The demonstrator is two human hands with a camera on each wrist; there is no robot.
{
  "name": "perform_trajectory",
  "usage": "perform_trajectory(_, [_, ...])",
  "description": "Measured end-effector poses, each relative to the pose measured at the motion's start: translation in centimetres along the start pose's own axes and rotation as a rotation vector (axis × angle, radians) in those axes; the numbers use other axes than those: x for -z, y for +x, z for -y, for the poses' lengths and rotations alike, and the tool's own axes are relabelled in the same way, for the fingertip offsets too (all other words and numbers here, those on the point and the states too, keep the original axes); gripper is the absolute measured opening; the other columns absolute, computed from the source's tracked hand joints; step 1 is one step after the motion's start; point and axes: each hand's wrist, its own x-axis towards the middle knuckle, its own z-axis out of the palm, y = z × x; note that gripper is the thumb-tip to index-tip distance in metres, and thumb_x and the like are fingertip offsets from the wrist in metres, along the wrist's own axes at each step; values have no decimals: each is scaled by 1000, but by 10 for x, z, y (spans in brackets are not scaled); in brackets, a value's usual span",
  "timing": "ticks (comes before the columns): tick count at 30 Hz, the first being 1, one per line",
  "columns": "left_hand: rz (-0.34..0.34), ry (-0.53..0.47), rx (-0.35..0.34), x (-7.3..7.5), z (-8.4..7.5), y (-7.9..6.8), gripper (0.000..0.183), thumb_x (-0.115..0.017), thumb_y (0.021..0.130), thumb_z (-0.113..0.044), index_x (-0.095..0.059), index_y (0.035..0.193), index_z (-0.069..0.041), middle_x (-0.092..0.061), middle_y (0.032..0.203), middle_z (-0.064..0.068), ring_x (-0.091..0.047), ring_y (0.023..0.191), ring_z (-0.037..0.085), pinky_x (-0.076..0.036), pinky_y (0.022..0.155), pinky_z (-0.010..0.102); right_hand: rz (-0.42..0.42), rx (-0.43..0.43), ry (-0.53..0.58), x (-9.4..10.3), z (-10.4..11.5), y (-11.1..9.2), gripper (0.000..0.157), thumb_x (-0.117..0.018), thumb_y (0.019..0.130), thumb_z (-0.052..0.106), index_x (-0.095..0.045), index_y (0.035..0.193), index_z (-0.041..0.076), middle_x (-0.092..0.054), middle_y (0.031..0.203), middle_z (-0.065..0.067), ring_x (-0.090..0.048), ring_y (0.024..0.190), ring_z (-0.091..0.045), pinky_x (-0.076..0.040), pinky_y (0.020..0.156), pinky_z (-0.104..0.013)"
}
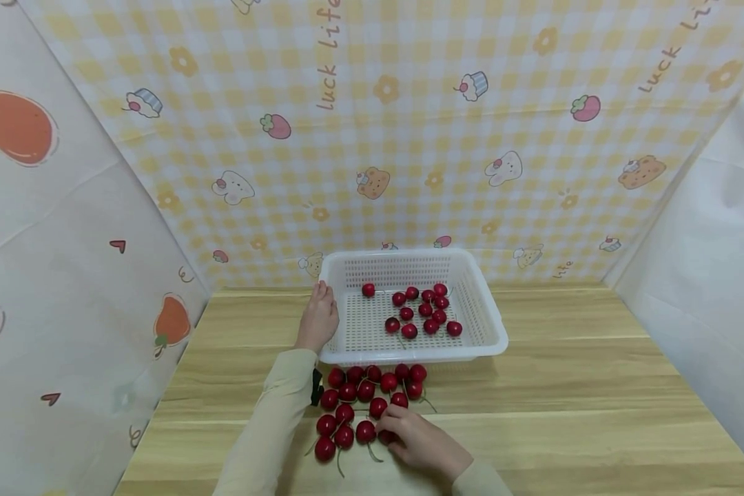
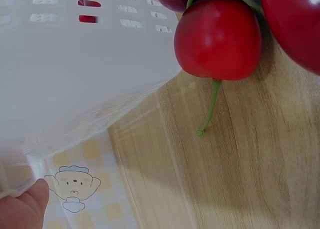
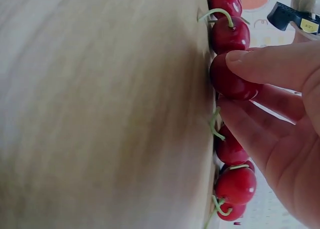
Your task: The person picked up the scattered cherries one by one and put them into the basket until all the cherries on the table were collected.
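A white plastic basket (image 1: 409,357) with slotted walls stands against the back wall, several red cherries (image 1: 425,310) lying on its floor. My left hand (image 1: 319,320) grips the basket's left rim; in the left wrist view a digit (image 2: 26,205) meets that rim. In front of the basket, more cherries (image 1: 366,391), many with green stems, are bunched on the table. My right hand (image 1: 423,441) is at the near right of this bunch. Between thumb and fingers it pinches a dark red cherry (image 3: 227,79), mostly covered by the hand in the head view.
The wood-grain table (image 1: 595,399) extends to both sides of the basket. A yellow checked cloth (image 1: 384,138) hangs behind it, with white printed sheets at left and right. A black band (image 1: 317,387) circles the left wrist close to the cherries.
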Motion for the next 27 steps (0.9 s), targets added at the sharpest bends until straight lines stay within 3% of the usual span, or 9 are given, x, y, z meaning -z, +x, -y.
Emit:
perform_trajectory(12, [-2,-6,9,-1,1,1,40,-43,92,-6,-42,127,14,-31,140,27,-25,133,36,-24,109,44,-105,106,-57,27,14,1,23,-68,75,2,-66,96,10,-57,97,4,-55,88,-5,-48,76,-11])
perform_trajectory(21, [-5,4,7,1,0,0,40,-44,92,-6,-43,126,15,-32,139,27,-26,133,37,-23,109,43,-265,271,-87,61,18,8,29,-71,68,-7,-64,92,7,-58,95,-2,-57,85,-11,-49,76,-13])
perform_trajectory(27, [-20,10,-8,3,-2,-1,40,-44,91,-5,-44,125,15,-33,138,29,-27,132,38,-26,108,45,-306,296,-98,93,20,15,29,-71,67,-6,-64,94,3,-60,96,-6,-60,85,-15,-51,76,-15])
